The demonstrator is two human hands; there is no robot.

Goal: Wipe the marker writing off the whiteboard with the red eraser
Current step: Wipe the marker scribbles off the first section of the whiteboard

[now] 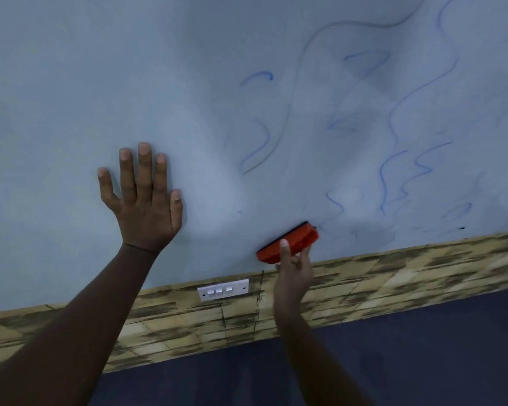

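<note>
- Now down low on the whiteboard (pixel 100 83): red eraser (pixel 288 244), pressed flat, dark pad side against the board, just above the board's bottom edge.
- Held by the right hand (pixel 294 271) from below — thumb curled over the front, fingers curled round the back.
- Left hand (pixel 143 200) flat on the board, off to the eraser's left, fingers straight and spread, holding nothing.
- Blue marker lines (pixel 393 118) above and to the right of the eraser — lots left, some only smudged.
- White switch plate (pixel 223 289) just under the board's edge, below and left of the eraser.
- Probably light and hard on the red part, soft on the pad.
- Best gripped by the long red sides, not the pad.
- Could slip on the smooth board, so press firmly.
</note>
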